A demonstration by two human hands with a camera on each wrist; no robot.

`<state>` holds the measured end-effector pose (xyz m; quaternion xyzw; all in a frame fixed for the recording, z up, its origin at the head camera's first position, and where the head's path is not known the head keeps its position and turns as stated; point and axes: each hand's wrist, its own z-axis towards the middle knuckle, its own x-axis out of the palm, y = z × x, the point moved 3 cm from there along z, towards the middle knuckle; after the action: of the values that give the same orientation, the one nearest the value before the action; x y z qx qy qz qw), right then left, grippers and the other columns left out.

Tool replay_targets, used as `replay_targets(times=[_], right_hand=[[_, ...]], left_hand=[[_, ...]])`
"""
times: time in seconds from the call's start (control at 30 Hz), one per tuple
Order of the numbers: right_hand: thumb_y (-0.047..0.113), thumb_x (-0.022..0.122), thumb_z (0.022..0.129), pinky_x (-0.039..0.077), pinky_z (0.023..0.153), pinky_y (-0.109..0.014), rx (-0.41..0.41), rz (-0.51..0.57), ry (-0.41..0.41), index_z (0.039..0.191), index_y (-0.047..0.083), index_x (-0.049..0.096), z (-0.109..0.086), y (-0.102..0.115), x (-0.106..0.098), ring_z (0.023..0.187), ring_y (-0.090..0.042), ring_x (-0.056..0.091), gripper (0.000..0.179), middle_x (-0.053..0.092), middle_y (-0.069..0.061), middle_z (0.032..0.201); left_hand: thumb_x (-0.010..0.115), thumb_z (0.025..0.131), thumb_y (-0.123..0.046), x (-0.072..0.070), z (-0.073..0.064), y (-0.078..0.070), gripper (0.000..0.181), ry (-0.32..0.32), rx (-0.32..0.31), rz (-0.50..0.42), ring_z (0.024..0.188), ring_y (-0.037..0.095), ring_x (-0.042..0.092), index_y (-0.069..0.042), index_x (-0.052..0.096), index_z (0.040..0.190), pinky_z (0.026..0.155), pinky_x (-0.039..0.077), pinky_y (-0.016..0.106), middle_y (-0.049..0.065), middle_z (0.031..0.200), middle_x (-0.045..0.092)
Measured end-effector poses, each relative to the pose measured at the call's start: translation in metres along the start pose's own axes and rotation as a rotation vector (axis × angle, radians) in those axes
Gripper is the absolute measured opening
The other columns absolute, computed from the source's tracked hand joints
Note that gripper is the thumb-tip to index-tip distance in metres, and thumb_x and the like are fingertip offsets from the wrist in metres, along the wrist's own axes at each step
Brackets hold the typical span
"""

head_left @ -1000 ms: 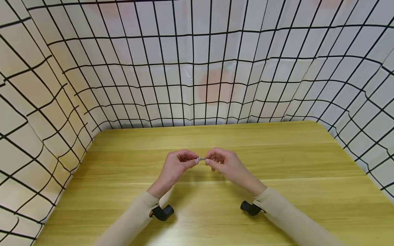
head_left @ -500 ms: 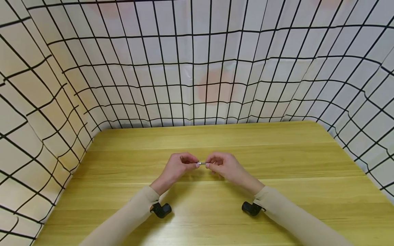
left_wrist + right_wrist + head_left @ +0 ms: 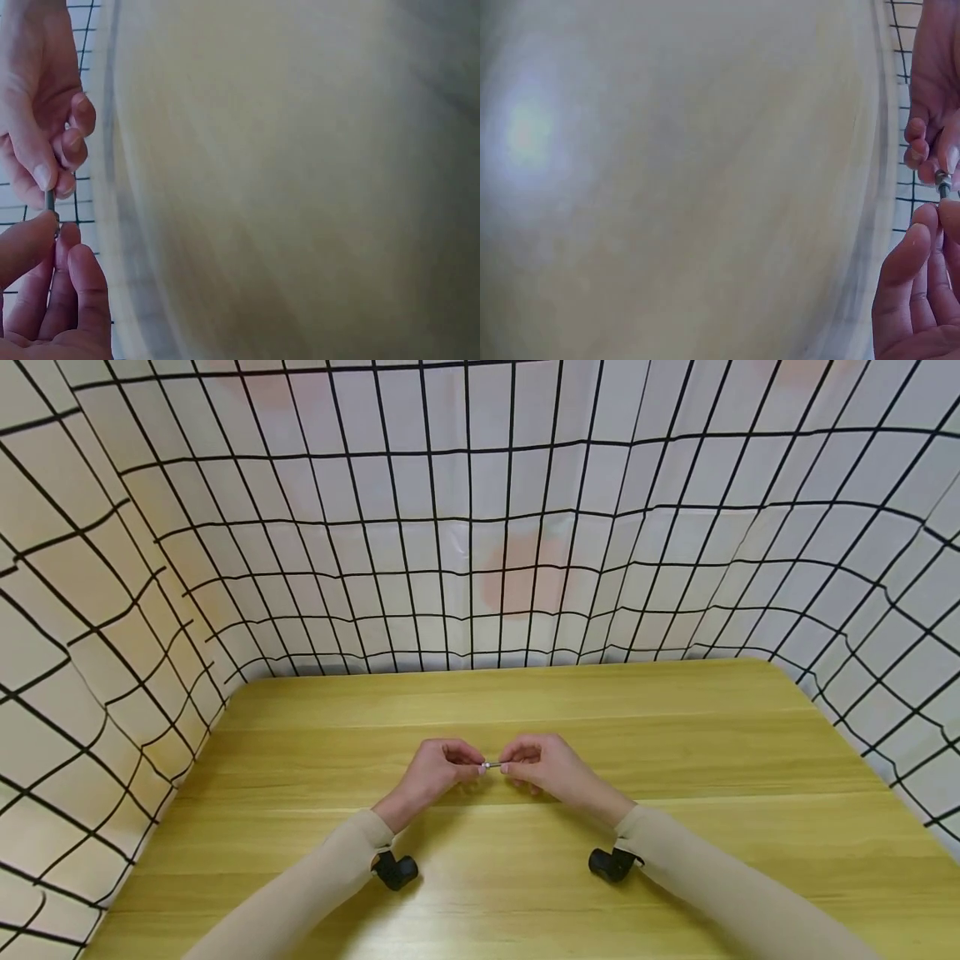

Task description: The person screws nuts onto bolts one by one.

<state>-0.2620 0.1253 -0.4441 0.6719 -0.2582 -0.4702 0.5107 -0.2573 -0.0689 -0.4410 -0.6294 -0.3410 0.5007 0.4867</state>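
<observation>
A small metal bolt spans the short gap between my two hands, lying roughly level above the table. My left hand pinches one end between thumb and fingertips. The other end of the shank is pinched by my right hand. In the right wrist view a thicker, shiny nut-like piece shows on the bolt right at the left fingertips. The left wrist view shows the thin grey shank under the right thumb. Both bolt ends are hidden by fingers.
A wood-grain table lies beneath both hands. White sheeting behind black grid netting rises at the back and both sides. Black wrist cameras hang under the beige sleeves.
Both hands have come slightly lower in the head view, toward the body, keeping the bolt between them. The pinch of each hand looks much the same.
</observation>
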Motion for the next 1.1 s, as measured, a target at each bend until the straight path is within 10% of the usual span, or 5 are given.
replay_targets(times=[1.1], right_hand=[[0.005, 0.069, 0.088, 0.047, 0.057, -0.027, 0.022, -0.195, 0.007, 0.09, 0.003, 0.071, 0.018, -0.005, 0.003, 0.061, -0.014, 0.056, 0.004, 0.065, -0.004, 0.073]], left_hand=[[0.077, 0.08, 0.002, 0.004, 0.019, 0.0, 0.007, 0.072, 0.023, 0.234, 0.057, 0.01, 0.055, -0.002, 0.073, 0.077, 0.053, 0.047, 0.023, 0.002, 0.07, 0.067]])
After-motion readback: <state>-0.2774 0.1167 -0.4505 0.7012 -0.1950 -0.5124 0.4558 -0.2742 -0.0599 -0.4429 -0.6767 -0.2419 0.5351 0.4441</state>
